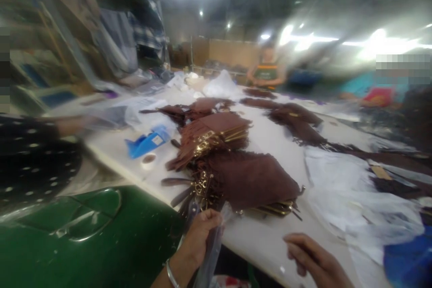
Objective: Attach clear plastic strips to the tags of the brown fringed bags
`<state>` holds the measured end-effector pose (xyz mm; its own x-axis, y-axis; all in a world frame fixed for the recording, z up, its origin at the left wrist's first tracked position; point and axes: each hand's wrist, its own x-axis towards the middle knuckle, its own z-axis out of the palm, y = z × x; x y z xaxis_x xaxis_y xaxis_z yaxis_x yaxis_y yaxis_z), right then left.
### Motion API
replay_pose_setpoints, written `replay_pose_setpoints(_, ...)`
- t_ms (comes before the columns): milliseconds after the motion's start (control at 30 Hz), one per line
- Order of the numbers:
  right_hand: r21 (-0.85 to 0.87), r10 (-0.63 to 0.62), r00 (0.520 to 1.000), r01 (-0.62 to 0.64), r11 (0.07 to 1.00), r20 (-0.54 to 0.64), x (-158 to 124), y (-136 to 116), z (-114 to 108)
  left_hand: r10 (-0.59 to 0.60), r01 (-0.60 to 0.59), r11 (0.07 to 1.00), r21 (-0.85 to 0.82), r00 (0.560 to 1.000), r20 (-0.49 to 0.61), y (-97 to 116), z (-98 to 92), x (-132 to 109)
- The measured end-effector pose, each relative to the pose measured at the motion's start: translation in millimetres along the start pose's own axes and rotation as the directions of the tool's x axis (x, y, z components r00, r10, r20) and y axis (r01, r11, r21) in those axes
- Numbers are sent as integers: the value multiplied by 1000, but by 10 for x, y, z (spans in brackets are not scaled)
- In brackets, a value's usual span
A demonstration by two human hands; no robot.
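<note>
My left hand (199, 236), with a bangle at the wrist, pinches a clear plastic bag (211, 258) between thumb and fingers. The bag hangs down past the table's front edge. My right hand (312, 256) hovers over the table at the lower right, fingers loosely bent and apart, with nothing in it. Just beyond my left hand lies a stack of brown pouches (256, 177) with gold zippers and rings. Another pile of brown pouches (216, 128) sits behind it, its gold metal parts facing me.
A roll of tape (148, 160) and a blue packet (148, 141) lie left of the pouches. White plastic sheeting (354, 202) covers the table's right side. A green surface (135, 229) is at lower left. A co-worker's dotted sleeve (37, 157) reaches in; other people stand beyond.
</note>
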<state>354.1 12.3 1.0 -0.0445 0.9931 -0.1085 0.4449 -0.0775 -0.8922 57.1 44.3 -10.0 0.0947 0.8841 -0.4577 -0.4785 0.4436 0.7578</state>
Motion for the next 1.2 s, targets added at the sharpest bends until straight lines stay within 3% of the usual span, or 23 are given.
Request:
replay_pose_setpoints(33,64,-20,991,12,998,133,72,-175,236,-5,5,1000,8,1000,2,5,0,-5)
replay_pose_setpoints(133,215,-164,950,107,971,266,289,-654,830,-2,2,1000,14,1000,17,31,6,-20)
replay_pose_setpoints(267,237,-258,925,194,952,278,448,-863,1166,22,-22,1000,-7,998,66,70,15,-12)
replay_pose_setpoints(600,0,-261,945,266,964,199,447,-841,1298,-24,24,1000,16,1000,7,89,-31,11)
replay_pose_setpoints(833,-64,-313,919,336,940,239,472,-794,1319,-18,19,1000,18,1000,-23,107,-41,3)
replay_pose_setpoints(1200,-135,-323,920,357,924,220,471,-805,1335,-17,19,998,55,999,-40,93,-90,18)
